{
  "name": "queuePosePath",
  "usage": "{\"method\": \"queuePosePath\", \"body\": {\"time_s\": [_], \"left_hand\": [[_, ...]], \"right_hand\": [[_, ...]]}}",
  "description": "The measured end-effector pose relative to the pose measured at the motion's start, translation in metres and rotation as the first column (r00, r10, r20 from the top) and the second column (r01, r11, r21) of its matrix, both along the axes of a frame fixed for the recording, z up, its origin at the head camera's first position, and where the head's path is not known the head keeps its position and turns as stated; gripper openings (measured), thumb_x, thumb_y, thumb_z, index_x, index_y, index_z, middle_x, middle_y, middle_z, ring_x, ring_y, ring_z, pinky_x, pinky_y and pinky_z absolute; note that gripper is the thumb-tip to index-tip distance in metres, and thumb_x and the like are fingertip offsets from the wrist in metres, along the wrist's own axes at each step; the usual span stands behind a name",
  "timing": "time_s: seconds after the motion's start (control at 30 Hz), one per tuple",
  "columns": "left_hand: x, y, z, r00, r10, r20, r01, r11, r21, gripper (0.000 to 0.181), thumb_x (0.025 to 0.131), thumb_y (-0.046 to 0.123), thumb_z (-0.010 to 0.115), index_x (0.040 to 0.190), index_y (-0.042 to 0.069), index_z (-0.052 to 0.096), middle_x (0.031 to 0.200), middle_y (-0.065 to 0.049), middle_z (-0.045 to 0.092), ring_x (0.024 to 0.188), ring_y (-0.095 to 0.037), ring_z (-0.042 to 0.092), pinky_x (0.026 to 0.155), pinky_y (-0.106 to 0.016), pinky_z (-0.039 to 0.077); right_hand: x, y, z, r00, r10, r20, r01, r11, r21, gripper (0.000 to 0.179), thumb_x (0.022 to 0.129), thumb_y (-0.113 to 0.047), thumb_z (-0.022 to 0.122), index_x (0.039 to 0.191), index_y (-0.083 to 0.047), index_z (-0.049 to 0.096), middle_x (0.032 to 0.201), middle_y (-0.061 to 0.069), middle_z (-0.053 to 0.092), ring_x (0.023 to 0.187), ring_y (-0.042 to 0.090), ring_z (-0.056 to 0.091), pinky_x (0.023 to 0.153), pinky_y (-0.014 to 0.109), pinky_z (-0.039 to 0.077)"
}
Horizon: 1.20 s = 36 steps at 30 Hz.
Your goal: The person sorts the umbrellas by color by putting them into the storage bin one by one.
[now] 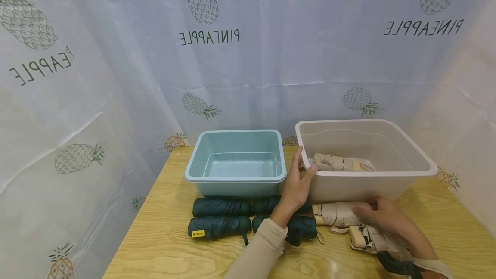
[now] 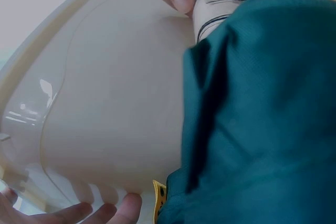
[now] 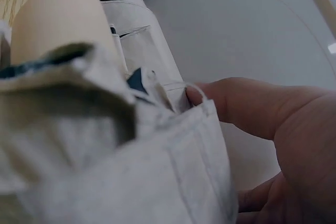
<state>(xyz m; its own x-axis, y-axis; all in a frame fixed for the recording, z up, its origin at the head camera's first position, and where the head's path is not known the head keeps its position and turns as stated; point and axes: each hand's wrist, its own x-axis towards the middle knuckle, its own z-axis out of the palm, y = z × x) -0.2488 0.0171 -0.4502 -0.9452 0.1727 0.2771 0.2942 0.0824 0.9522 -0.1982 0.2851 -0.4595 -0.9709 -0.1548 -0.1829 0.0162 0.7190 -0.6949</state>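
Left hand (image 1: 294,187) spread on bin (image 1: 381,186) | right hand (image 1: 391,216) pinches beige umbrella (image 1: 336,214) | front umbrella (image 1: 379,241) alongside, dark umbrellas (image 1: 218,226) left

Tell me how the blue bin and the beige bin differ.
The blue bin looks smaller than the beige bin. Nothing shows inside the blue bin, while the beige bin holds a beige umbrella. The blue bin is pale blue; the beige bin is off-white. Both are open-topped, with rounded corners, and stand upright on the table.

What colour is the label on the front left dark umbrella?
The label is yellow with dark print, clearest in the head view.
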Motion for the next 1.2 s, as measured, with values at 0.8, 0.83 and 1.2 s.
{"method": "queuePosePath", "body": {"time_s": [0.8,0.83,1.2], "left_hand": [[-0.003,-0.001,-0.002,1.0,0.0,-0.003,0.0,1.0,0.0,0.071,0.101,0.052,0.05,0.163,0.041,0.018,0.161,-0.005,0.041,0.141,-0.023,0.05,0.104,-0.04,0.051],[-0.003,-0.001,-0.002,1.0,0.0,-0.003,0.0,1.0,0.0,0.071,0.101,0.053,0.05,0.163,0.041,0.018,0.161,-0.005,0.041,0.141,-0.023,0.05,0.104,-0.04,0.051],[-0.003,-0.001,-0.002,1.0,0.002,-0.005,-0.002,1.0,-0.007,0.07,0.101,0.053,0.05,0.162,0.045,0.017,0.159,-0.006,0.044,0.138,-0.025,0.052,0.101,-0.04,0.053]], "right_hand": [[-0.009,-0.002,-0.011,1.0,0.004,-0.014,-0.003,0.994,0.112,0.095,0.092,-0.048,0.072,0.143,0.023,0.036,0.138,0.048,0.046,0.125,0.061,0.05,0.099,0.065,0.046],[-0.008,-0.002,-0.01,1.0,0.004,-0.012,-0.002,0.994,0.112,0.095,0.092,-0.048,0.072,0.143,0.024,0.036,0.138,0.048,0.046,0.125,0.061,0.05,0.099,0.065,0.046],[-0.006,0.001,-0.01,0.999,0.007,-0.032,-0.004,0.997,0.081,0.092,0.092,-0.044,0.074,0.141,0.025,0.036,0.141,0.051,0.039,0.129,0.066,0.042,0.101,0.068,0.044]]}}
